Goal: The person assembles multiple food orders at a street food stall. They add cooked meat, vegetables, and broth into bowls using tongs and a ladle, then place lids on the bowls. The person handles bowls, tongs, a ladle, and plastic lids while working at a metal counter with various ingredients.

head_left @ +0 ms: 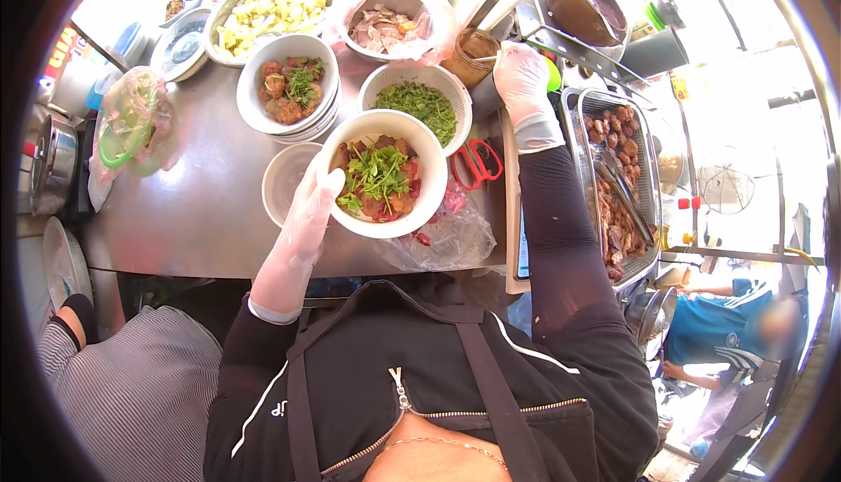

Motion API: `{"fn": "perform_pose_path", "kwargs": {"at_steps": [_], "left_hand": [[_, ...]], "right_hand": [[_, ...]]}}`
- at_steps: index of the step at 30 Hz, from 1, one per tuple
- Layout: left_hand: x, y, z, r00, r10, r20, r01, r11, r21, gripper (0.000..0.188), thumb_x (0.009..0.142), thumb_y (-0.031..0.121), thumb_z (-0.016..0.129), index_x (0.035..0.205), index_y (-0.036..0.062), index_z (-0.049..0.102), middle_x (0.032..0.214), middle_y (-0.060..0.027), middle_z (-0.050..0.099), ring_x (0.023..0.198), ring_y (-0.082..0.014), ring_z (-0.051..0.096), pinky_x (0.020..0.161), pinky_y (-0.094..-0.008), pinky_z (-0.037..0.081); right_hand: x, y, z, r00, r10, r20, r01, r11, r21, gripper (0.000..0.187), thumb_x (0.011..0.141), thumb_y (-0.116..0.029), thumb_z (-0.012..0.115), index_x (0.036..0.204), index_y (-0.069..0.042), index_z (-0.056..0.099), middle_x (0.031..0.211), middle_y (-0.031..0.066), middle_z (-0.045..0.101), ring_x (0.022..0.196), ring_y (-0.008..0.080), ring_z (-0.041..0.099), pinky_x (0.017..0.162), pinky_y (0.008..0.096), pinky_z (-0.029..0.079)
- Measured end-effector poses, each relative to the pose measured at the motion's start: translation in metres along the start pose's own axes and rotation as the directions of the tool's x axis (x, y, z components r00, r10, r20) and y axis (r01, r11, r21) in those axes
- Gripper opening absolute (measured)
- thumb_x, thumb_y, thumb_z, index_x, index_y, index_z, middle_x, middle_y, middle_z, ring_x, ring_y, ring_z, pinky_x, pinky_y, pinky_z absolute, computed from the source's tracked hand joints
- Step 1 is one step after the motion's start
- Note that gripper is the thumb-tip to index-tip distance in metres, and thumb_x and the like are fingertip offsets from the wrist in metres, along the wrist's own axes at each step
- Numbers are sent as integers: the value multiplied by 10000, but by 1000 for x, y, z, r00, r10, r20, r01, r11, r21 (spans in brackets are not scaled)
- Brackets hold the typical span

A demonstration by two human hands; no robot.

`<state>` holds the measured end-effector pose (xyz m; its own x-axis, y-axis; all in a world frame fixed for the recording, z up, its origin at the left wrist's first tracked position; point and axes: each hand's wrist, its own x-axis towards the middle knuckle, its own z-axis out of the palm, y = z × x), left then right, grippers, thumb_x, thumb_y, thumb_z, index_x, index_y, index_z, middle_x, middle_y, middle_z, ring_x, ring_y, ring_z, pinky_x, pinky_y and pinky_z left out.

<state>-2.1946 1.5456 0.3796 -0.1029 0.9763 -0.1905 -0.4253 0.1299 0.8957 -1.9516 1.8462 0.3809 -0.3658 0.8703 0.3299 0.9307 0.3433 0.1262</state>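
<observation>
My left hand [305,211], in a clear glove, grips the left side of a white bowl [427,211], thumb at the rim. Meat pieces topped with green herbs [377,177] fill the bowl. At the right, my gloved right hand [520,81] is closed around the end of a light spoon handle [484,59]. The spoon's other end goes into a jar of brown sauce [473,47], where its bowl is hidden. Beyond the held bowl stands a white basket of chopped herbs [438,88]. Red-handled scissors [477,165] lie to its right.
Stacked bowls [254,105], the top one filled, stand left of the herb basket. Farther back are bowls of yellow-white chunks [274,11] and sliced meat [383,28]. A tray of cooked meat with tongs [657,145] is at right. Another person [727,329] is at far right.
</observation>
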Motion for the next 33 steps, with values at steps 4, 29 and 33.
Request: {"fn": "perform_pose_path", "kwargs": {"at_steps": [4,29,33], "left_hand": [[3,-4,4,1000,8,-11,-8,1000,-7,576,983,286,543,1446,-13,372,1419,-112,462,1329,-186,407,1113,-351,313],[38,1,14,998,-69,-11,69,997,20,611,990,314,525,1501,51,318,1399,-109,456,1218,-152,499,892,-325,526],[46,5,21,999,-49,20,49,999,-22,593,997,317,504,1505,74,320,1405,-104,454,1216,-154,502,861,-331,540]], "right_hand": [[5,3,16,992,42,118,-35,998,-59,200,873,-152,519,838,-74,699,847,164,701,857,334,687,753,431,531],[-17,-5,26,915,339,-217,-153,793,590,102,791,-205,740,845,-121,758,775,122,704,736,307,679,712,377,522],[-34,-7,13,834,475,-283,-182,719,670,125,812,-156,746,868,-45,755,754,104,722,671,199,684,664,305,519]]}}
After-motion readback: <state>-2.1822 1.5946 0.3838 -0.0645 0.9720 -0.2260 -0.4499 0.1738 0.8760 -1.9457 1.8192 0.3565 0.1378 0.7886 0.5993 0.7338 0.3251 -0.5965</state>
